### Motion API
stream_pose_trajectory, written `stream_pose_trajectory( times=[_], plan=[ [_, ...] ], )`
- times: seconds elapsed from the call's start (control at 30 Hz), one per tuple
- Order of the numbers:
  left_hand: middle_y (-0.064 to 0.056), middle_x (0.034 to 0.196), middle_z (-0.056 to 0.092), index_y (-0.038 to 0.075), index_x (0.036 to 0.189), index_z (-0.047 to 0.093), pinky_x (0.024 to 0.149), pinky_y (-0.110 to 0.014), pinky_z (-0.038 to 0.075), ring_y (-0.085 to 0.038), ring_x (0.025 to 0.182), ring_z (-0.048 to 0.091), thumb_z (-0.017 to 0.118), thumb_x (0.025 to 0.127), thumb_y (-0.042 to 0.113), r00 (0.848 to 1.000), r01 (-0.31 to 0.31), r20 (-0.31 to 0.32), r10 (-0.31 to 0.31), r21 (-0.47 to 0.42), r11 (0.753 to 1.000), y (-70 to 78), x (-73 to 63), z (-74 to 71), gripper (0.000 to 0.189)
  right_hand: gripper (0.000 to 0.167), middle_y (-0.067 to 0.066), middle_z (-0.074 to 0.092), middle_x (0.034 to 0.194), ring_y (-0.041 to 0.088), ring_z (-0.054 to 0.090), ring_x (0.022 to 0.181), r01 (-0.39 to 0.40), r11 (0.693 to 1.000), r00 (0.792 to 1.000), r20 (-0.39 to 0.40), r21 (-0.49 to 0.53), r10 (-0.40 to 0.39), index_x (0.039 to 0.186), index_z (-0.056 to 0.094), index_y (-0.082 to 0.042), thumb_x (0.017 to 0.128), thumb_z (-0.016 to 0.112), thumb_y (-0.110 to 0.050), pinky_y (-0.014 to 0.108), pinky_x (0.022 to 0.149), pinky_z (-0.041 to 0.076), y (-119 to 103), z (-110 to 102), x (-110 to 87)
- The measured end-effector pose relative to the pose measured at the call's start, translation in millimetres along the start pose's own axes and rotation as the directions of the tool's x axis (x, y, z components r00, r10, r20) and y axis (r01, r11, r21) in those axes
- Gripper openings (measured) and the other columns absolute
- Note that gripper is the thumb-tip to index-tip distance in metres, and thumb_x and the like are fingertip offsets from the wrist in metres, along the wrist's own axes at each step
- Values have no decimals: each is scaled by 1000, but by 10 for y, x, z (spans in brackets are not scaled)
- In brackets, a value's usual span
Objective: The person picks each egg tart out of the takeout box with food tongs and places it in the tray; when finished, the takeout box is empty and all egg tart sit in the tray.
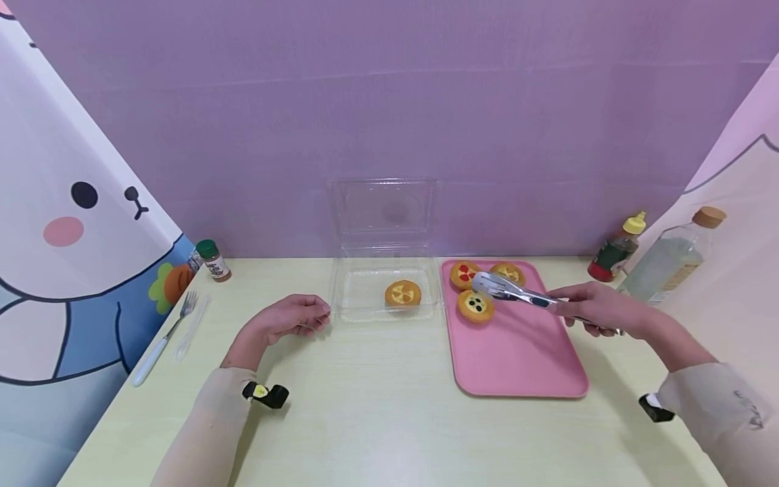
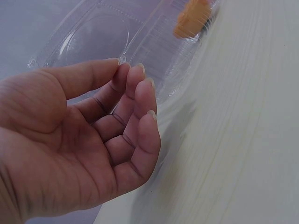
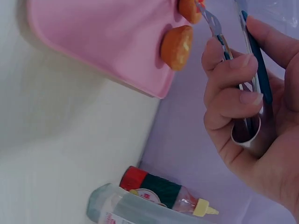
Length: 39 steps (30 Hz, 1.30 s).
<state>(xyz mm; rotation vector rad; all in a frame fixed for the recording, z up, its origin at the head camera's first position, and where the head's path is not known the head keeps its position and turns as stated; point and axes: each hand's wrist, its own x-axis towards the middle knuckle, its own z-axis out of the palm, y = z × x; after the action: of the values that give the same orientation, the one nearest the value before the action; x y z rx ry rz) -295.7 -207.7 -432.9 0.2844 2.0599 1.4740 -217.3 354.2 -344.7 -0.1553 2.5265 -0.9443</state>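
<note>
My right hand (image 1: 593,308) holds metal tongs (image 1: 517,292), fingers and thumb curled round the handles. Their tips reach over the pink tray (image 1: 517,365), beside a tart with red topping (image 1: 464,274); whether they touch it I cannot tell. A tart with dark dots (image 1: 475,307) and a plain-topped tart (image 1: 508,272) are also on the tray. Thumb and forefinger of my left hand (image 1: 292,316) pinch the left edge of a clear plastic container (image 1: 359,308), its lid raised. One tart with a pale cross pattern (image 1: 403,293) sits inside it.
At the left lie a fork (image 1: 164,341) and a clear plastic utensil (image 1: 191,329), with a green-capped spice jar (image 1: 214,260) behind. A yellow-topped sauce bottle (image 1: 616,249) and a corked clear bottle (image 1: 669,260) stand at the back right. A purple cloth (image 1: 389,101) hangs behind the table.
</note>
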Motion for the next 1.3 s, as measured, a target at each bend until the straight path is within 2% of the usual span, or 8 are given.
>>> stream_pose_trajectory(
  times=[0.33, 0.57, 0.67, 0.73, 0.93, 1.1, 1.23, 1.3],
  plan=[
    [-1, 95, 64, 0, 110, 60, 79, -30, 51, -16, 87, 60, 57, 103, 29, 1000, 2, -3, -2, 2, 1000, -21, 21, -6, 30, 51, 3, 53, 75, 10, 40, 46, 98, 995, 993, -59, -4, -98, 140, 55, -7, 99, 63, -36, 30, 41, 37, -251, -84, -19],
    [-2, 96, 64, -2, 112, 59, 80, -30, 51, -16, 87, 60, 57, 103, 29, 1000, 1, -2, -1, 0, 1000, -4, 7, 2, 32, 55, 4, 51, 79, 13, 41, 49, 92, 995, 995, -45, -29, -94, 143, 55, -20, 94, 68, -42, 28, 43, 36, -543, -22, 87],
    [-2, 96, 64, -3, 113, 59, 80, -31, 51, -17, 88, 60, 57, 103, 29, 1000, 1, -4, -1, -2, 1000, 4, -2, 4, 33, 56, 6, 52, 82, 15, 43, 51, 95, 993, 995, -37, -64, -97, 143, 54, -30, 92, 70, -46, 27, 44, 35, -676, 41, 144],
    [-3, 97, 64, -3, 113, 59, 81, -31, 51, -17, 88, 60, 57, 103, 29, 1000, 0, -4, 0, -5, 1000, 7, -5, 4, 33, 57, 6, 53, 83, 15, 43, 51, 103, 989, 994, -28, -105, -107, 143, 54, -32, 91, 71, -47, 27, 45, 35, -754, 78, 184],
    [-3, 97, 64, -3, 113, 59, 81, -32, 51, -17, 88, 60, 58, 102, 28, 1000, 3, -5, -3, -10, 1000, 7, -10, 2, 33, 62, 3, 58, 83, 16, 46, 54, 136, 968, 990, 6, -209, -138, 145, 54, -22, 90, 71, -47, 30, 50, 41, -951, 163, 325],
    [-2, 96, 64, -4, 114, 59, 81, -32, 51, -17, 88, 60, 57, 103, 27, 1000, 8, -14, -8, -7, 1000, 16, -14, 2, 32, 63, 0, 51, 70, 18, 47, 54, 135, 954, 990, 2, -268, -139, 146, 53, -27, 90, 70, -51, 30, 51, 42, -1080, 230, 454],
    [-2, 96, 64, -3, 112, 59, 81, -32, 51, -17, 88, 60, 56, 103, 27, 1000, 6, -12, -6, -1, 1000, 12, -3, 7, 31, 60, 0, 51, 68, 17, 47, 53, 112, 948, 993, -11, -298, -121, 142, 57, -29, 89, 71, -52, 29, 50, 41, -1174, 306, 552],
    [-2, 96, 63, -2, 111, 59, 81, -31, 51, -17, 88, 60, 56, 103, 27, 1000, 6, -11, -6, 0, 1000, 10, 1, 8, 30, 59, 2, 54, 73, 16, 47, 53, 97, 943, 994, -15, -318, -108, 140, 59, -27, 88, 72, -51, 29, 50, 42, -1229, 340, 591]
  ],
)
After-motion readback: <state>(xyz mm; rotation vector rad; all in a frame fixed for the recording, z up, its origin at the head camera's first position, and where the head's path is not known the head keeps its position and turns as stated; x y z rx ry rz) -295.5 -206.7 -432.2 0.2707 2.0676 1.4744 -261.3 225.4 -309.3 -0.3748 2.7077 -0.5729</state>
